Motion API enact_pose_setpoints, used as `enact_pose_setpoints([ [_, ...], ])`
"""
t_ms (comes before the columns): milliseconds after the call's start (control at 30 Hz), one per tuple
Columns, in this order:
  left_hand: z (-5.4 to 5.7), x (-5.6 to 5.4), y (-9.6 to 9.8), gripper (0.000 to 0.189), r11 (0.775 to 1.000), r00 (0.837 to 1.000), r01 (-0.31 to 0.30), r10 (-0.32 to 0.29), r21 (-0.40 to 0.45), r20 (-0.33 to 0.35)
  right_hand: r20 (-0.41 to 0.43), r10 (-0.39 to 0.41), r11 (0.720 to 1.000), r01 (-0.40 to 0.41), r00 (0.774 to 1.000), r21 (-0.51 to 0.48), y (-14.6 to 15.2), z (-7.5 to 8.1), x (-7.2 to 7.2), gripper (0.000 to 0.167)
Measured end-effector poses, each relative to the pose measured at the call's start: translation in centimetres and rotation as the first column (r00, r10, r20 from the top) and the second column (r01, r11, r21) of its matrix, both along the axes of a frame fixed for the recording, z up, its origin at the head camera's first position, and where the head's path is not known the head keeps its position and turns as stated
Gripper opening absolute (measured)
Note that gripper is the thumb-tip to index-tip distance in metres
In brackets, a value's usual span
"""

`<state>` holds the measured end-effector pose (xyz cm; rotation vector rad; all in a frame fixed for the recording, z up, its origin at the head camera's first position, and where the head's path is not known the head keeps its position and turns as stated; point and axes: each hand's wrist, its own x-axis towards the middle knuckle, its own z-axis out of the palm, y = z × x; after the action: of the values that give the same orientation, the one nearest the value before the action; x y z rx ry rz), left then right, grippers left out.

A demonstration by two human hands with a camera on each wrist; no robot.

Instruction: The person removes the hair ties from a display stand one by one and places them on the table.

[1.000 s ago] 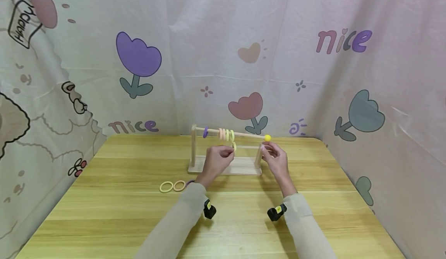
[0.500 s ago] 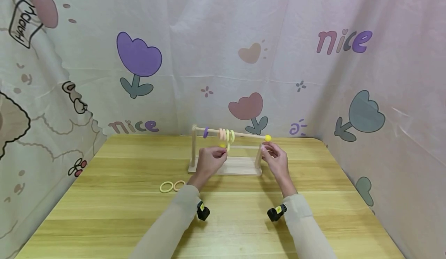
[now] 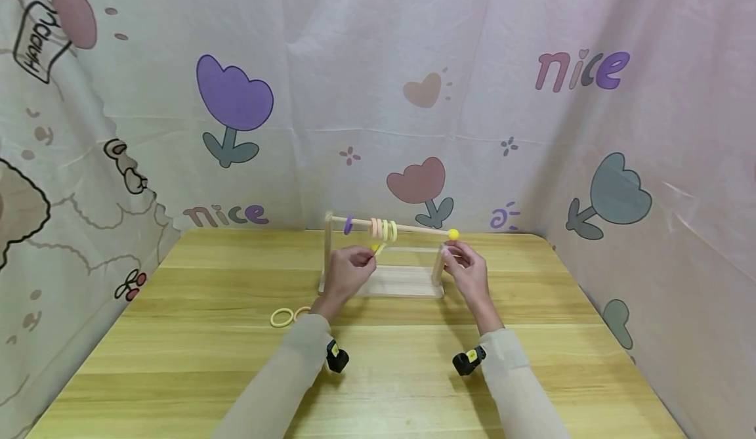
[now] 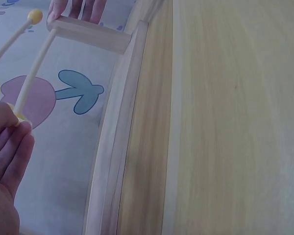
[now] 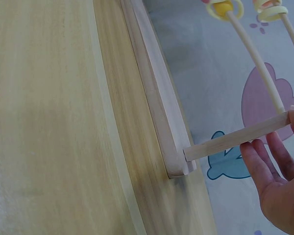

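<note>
A wooden stand (image 3: 401,283) has two posts, each bearing a rod with a yellow ball at its free end. My left hand (image 3: 348,271) pinches a pale yellow ring (image 3: 381,249) at the ball end of the lower rod (image 5: 257,61). In the right wrist view, the ring surrounds the yellow ball (image 5: 222,9). My right hand (image 3: 469,271) grips the top of the right post (image 5: 235,139), thumb on one side and fingers on the other. On the upper rod (image 3: 422,229) hang a purple ring (image 3: 348,225), peach rings (image 3: 374,228) and pale yellow-green rings (image 3: 390,230).
A yellow ring (image 3: 274,319) and an orange ring (image 3: 297,313) lie on the wooden table (image 3: 177,360), left of the stand; my left forearm partly covers the orange one. A patterned cloth (image 3: 342,98) hangs behind the table and along its sides.
My left hand has moved left with the pale yellow ring, along the lower rod to its ball, and the ring has tilted. A purple ring on the table became hidden. My right hand stays put.
</note>
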<state>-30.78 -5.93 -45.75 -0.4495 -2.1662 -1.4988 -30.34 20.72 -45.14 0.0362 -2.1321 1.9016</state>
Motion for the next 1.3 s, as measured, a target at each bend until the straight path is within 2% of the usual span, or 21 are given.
enact_pose_setpoints([
  [233,0.0,-0.1,-0.4,0.006,1.0,0.999,-0.023,0.023,0.003,0.035,0.003,0.006,1.0,-0.006,1.0,0.001,-0.1,0.0,0.1,0.033],
  [500,-0.1,-0.3,-0.8,0.006,0.999,1.0,-0.008,0.008,0.048,0.008,0.0,0.001,1.0,-0.001,1.0,-0.005,-0.1,0.0,0.0,0.032],
  [667,-0.1,-0.3,-1.1,0.005,0.996,0.999,-0.025,0.022,0.082,0.04,-0.002,-0.001,1.0,0.001,1.0,-0.005,-0.1,0.0,0.0,0.032],
  [833,-0.2,-0.1,-1.4,0.007,0.989,0.997,0.009,-0.021,0.149,0.075,-0.003,0.002,1.0,-0.002,1.0,-0.002,-0.1,0.0,0.0,0.033],
  [1000,-0.3,0.4,-1.9,0.007,0.986,0.993,0.029,-0.047,0.163,0.105,0.001,0.006,1.0,-0.006,1.0,-0.001,0.0,-0.1,0.0,0.033],
  [1300,-0.3,1.1,-2.9,0.007,0.987,0.995,0.057,-0.068,0.148,0.071,0.008,0.005,1.0,-0.005,1.0,-0.008,0.1,-0.1,0.0,0.033],
])
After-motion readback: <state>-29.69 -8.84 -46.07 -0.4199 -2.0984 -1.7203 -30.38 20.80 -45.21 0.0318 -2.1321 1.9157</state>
